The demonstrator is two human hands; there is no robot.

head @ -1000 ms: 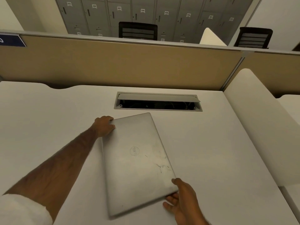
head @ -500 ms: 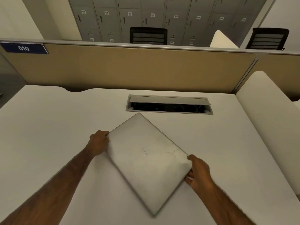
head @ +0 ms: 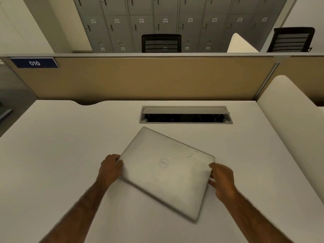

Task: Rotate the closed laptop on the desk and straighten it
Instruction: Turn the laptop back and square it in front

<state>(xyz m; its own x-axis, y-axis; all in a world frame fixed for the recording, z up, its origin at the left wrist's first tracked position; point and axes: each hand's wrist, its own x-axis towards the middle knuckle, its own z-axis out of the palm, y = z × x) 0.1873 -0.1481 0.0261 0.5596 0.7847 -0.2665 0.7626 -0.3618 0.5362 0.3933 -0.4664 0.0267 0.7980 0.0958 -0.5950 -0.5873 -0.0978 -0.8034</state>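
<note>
A closed silver laptop (head: 166, 171) with a round logo and scratches on its lid lies flat on the white desk (head: 61, 155). It sits skewed, with one corner pointing toward the cable slot and its near edge blurred. My left hand (head: 110, 167) grips its left edge, fingers curled against the side. My right hand (head: 221, 179) holds the right corner, thumb on the lid and fingers under the edge.
An open cable slot (head: 185, 114) with a raised flap sits just beyond the laptop. A tan partition (head: 149, 78) bearing a blue "010" label (head: 34, 63) closes off the back. A white divider panel (head: 289, 123) bounds the right. Black chairs and grey lockers stand behind.
The laptop has turned clockwise from nearly lengthwise toward crosswise. My right hand moved up and right with its corner, my left hand came nearer along the left edge. The camera tilted up.
</note>
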